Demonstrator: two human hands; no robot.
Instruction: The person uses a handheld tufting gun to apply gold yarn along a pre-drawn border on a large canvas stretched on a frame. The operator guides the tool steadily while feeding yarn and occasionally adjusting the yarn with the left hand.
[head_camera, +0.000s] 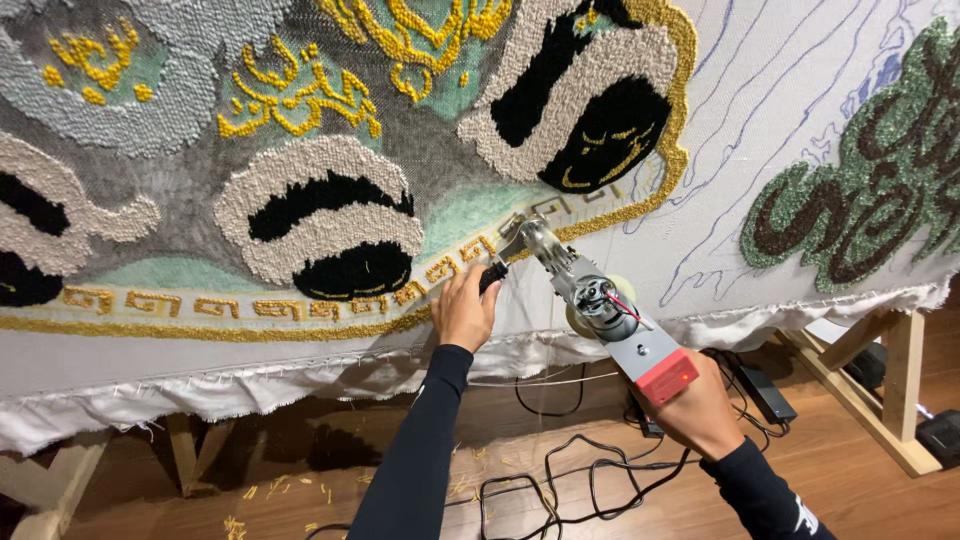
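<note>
I am closing my right hand (700, 405) around the rear of the grey metal tufting gun with the red block (600, 305), while my left hand (463, 310) is wrapping its black front handle (491, 277). Ahead of both grips, its tip is touching the white stretched cloth with tufted patterns (760, 130). It looks heavy and rigid, so two holds are suiting it.
</note>
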